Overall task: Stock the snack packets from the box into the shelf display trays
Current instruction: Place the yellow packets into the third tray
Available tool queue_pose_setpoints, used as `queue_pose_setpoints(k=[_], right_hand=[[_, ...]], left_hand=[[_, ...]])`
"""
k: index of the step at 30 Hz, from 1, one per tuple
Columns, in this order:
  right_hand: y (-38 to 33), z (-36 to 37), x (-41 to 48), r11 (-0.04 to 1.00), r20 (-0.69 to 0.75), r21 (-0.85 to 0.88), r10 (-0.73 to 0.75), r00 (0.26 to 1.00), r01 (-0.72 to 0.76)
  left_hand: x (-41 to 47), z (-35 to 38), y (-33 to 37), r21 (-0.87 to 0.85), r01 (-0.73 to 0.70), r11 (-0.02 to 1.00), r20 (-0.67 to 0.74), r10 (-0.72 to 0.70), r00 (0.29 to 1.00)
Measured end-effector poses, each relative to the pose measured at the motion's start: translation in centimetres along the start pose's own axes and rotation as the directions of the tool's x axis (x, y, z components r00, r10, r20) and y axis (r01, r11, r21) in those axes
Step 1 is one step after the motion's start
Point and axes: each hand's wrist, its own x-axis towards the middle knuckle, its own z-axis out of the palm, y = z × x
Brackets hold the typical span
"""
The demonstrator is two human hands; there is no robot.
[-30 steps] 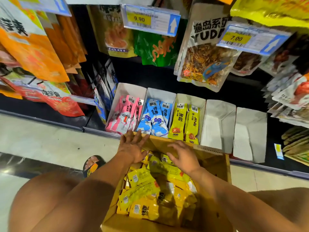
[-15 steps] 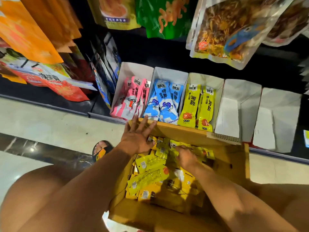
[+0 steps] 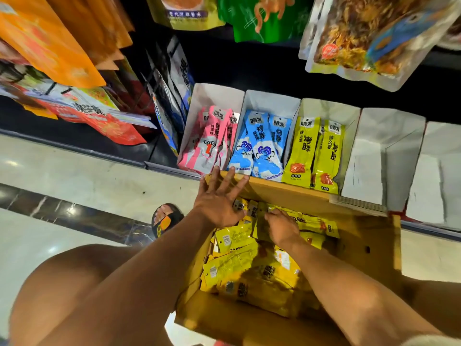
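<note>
On the shelf (image 3: 159, 153), three stocked trays (image 3: 272, 102) sit beside two empty trays (image 3: 389, 131) (box (image 3: 369, 245) mostly full); left hand (image 3: 219, 203) rests spread-fingered on the box, right hand (image 3: 283, 227) grips yellow packets (image 3: 234, 265).

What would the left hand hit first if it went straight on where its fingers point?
Most likely the lower ends of the blue packets, close beside the pink packets. The left hand lies open over the box at its far edge, fingertips almost at them, though depth is hard to judge.
</note>
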Motion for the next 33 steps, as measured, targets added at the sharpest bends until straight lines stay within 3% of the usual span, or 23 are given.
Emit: queue_pose_setpoints(k=[10,17,29,33], right_hand=[[-0.7,1.4,-0.5,0.99,0.029,-0.122,0.074,0.997,-0.07],[0.4,1.3,-1.5,0.999,-0.065,-0.024,0.029,0.997,-0.031],[2.8,-6.8,-6.2,0.968,-0.212,0.251,0.065,0.975,-0.01],[2.5,-11.0,-8.0,0.848,-0.292,0.523,0.076,0.953,0.093]], left_hand=[[0.0,-0.2,0.3,0.011,0.023,1.0,0.034,-0.023,0.999],[-0.3,-0.6,0.6,0.016,0.039,0.999,0.062,-0.04,0.997],[-0.7,-1.8,0.9,-0.135,0.069,0.988,0.096,-0.056,0.994],[-1.0,-4.4,1.6,-0.253,0.109,0.961,0.116,-0.081,0.99]])
